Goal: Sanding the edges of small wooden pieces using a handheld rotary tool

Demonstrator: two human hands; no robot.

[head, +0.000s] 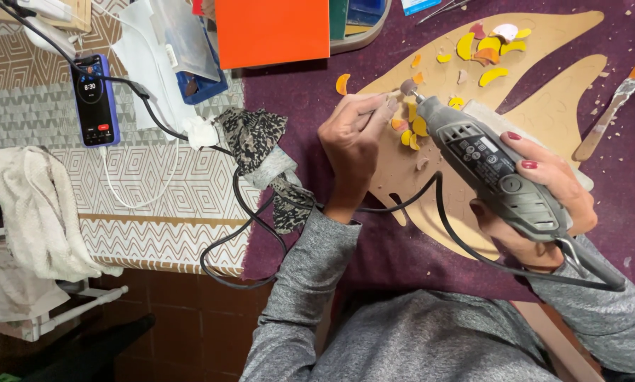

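My right hand (544, 205) grips a grey corded rotary tool (494, 170) whose small grinding tip (408, 87) points up-left. My left hand (353, 141) pinches a small piece at its fingertips (391, 105), right against that tip; the piece itself is mostly hidden by the fingers. Both hands hover over a flame-shaped tan wooden board (544, 106) lying on a purple cloth (296, 92). Several yellow, orange and red curved tile pieces (491, 46) lie on the board's upper part, and a few yellow ones (416, 131) sit just under the tool.
A phone (95, 99) on a cable lies on a patterned cloth at left, beside white towels (34, 212). A dark patterned rag (261, 152) and the tool's black cord (246, 212) cross the middle. An orange tile (271, 30) is at the top, a paintbrush (611, 110) at right.
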